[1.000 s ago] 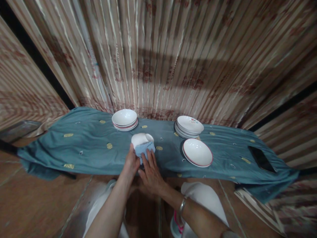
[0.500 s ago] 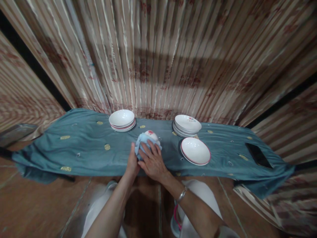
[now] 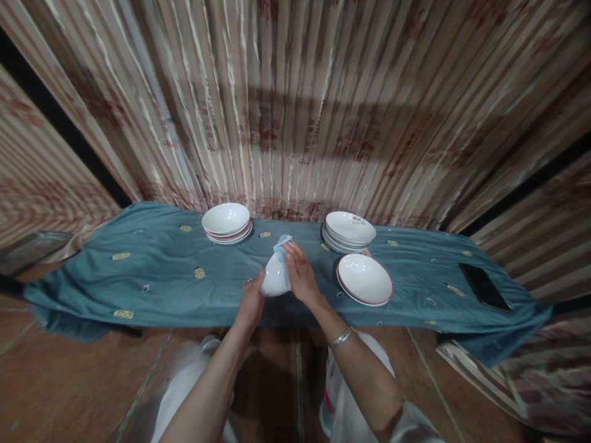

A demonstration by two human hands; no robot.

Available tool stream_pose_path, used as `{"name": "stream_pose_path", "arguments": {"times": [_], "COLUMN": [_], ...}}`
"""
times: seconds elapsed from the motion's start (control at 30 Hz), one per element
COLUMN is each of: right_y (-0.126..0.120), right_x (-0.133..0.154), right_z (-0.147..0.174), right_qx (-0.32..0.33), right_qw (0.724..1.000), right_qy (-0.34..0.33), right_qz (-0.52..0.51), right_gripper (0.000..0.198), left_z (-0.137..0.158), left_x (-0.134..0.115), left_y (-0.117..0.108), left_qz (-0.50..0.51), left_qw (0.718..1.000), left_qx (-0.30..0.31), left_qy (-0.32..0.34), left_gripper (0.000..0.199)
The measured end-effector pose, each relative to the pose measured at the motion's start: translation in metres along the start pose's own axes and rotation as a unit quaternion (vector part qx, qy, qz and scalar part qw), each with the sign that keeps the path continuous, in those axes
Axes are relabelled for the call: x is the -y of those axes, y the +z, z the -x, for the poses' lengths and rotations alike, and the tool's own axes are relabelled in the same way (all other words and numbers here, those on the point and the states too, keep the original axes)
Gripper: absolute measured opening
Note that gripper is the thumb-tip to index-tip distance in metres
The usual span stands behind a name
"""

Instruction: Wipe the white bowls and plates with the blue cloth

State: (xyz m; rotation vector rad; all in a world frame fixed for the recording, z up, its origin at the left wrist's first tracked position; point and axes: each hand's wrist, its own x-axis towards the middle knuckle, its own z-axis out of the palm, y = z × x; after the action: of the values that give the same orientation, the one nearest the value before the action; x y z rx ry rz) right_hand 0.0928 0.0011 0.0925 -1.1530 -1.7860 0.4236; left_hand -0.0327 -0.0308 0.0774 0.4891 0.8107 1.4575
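Note:
A white bowl is held tilted over the front middle of the cloth-covered table. My left hand grips its left edge, thumb on the near side. A light blue cloth is pinched in my right hand and lies over the bowl's far right rim. The bowl's far side is hidden. Just right of my hands sits a short stack of red-rimmed white bowls.
Stacked white bowls stand at the back left, and stacked white plates or shallow bowls at the back right. A dark phone lies near the right end. Behind the table hangs a pleated curtain.
The bowl has been turned so its white surface shows. My right hand, with the cloth, has moved from across the bowl to its far right rim. My left hand keeps its grip.

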Motion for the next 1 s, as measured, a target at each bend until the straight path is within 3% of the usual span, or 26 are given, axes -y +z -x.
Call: {"name": "stream_pose_path", "arguments": {"times": [0.17, 0.33, 0.43, 0.53, 0.63, 0.73, 1.0], "right_y": [0.006, 0.020, 0.031, 0.041, 0.051, 0.059, 0.066], "right_x": [-0.021, -0.041, -0.044, -0.043, -0.042, -0.041, -0.017], "right_z": [-0.013, -0.017, -0.013, -0.004, 0.006, 0.017, 0.046], "right_qx": [-0.031, -0.038, -0.049, -0.050, -0.058, -0.059, -0.008], "right_qw": [0.981, 0.919, 0.885, 0.874, 0.890, 0.921, 0.978], "right_qy": [0.117, 0.267, 0.308, 0.333, 0.331, 0.286, 0.204], "right_qz": [-0.153, -0.289, -0.347, -0.350, -0.309, -0.260, -0.047], "right_gripper": [0.052, 0.055, 0.054, 0.051, 0.051, 0.054, 0.062], "left_z": [0.007, 0.005, 0.001, -0.002, -0.003, -0.005, -0.015], "left_x": [-0.007, -0.007, -0.008, -0.012, -0.018, -0.022, -0.018], "left_y": [0.004, 0.001, -0.001, -0.001, -0.002, -0.003, -0.011], "left_qz": [-0.030, 0.008, 0.042, 0.085, 0.123, 0.143, 0.152], "left_qw": [0.999, 1.000, 0.998, 0.994, 0.987, 0.982, 0.982], "left_qx": [-0.007, -0.022, -0.039, -0.053, -0.076, -0.094, -0.103], "left_qy": [0.016, 0.011, -0.002, -0.033, -0.068, -0.078, -0.044], "left_gripper": [0.044, 0.043, 0.038, 0.036, 0.041, 0.044, 0.044]}}
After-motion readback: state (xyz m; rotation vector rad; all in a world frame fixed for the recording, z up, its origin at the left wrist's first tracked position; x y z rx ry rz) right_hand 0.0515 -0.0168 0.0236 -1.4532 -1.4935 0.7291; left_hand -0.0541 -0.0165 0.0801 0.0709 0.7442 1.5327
